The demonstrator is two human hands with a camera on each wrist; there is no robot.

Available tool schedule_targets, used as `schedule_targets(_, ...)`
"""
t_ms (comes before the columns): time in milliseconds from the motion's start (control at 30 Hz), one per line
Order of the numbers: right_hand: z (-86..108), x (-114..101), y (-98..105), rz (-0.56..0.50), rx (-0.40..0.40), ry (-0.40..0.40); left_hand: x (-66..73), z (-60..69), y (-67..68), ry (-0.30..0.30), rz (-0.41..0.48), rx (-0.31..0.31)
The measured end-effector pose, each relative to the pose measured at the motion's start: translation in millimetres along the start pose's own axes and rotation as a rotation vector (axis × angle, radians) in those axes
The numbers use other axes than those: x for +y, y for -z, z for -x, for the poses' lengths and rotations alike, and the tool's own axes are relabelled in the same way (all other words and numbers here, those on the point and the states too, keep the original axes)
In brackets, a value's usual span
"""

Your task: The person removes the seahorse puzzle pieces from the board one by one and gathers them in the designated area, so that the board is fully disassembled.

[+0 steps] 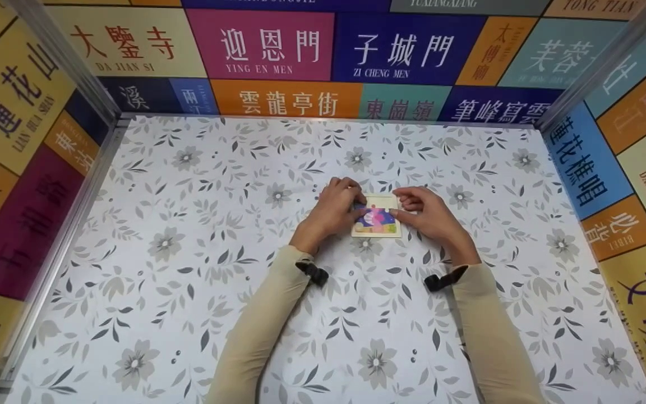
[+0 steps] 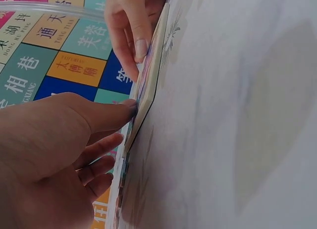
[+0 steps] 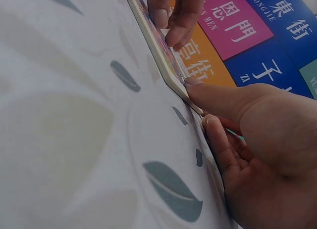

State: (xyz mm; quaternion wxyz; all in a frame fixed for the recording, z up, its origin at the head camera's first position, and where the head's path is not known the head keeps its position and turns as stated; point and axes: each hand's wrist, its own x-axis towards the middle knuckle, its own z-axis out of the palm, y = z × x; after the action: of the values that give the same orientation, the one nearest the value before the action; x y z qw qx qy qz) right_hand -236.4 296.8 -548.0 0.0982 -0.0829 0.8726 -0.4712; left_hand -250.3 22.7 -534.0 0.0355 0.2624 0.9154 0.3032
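A small wooden jigsaw puzzle board [image 1: 376,232] with a pale frame lies flat on the patterned cloth. Its lower part shows purple, pink, yellow and green picture pieces; a cream strip shows along the top. My left hand [image 1: 331,209] holds the left side, with its thumb [image 2: 116,115] on the face and its fingers bent near the edge. On the opposite side, my right hand [image 1: 427,214] holds the board, thumb [image 3: 218,98] over the rim and index fingertip by the corner. The fingers partly cover the upper pieces.
White cloth with grey flowers and leaves [image 1: 166,244] covers the table. Colourful panels with Chinese lettering [image 1: 278,45] stand along the back and both sides, with metal rails at the corners. Black straps [image 1: 314,272] circle both wrists.
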Motion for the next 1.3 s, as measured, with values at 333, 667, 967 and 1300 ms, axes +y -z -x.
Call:
schedule_targets(333, -0.2, 2.0, 0.1, -0.018, 0.005, -0.001, -1.2, 0.3, -1.2, -0.031, 0.014, 0.04)
schedule_targets(667, -0.3, -0.4, 0.2, -0.003, 0.001, 0.0, -6.0, -0.1, 1.0, -0.048, 0.077, 0.058)
schedule_targets(967, 0.4, -1.3, -0.1, -0.006, 0.001, -0.007, -13.2, 0.3, 7.5, -0.147, 0.071, -0.015)
schedule_targets(1300, 0.4, -1.5, 1.9, 0.026, -0.053, 0.043, -12.5, 0.9, 10.0, -0.18, 0.043, -0.056)
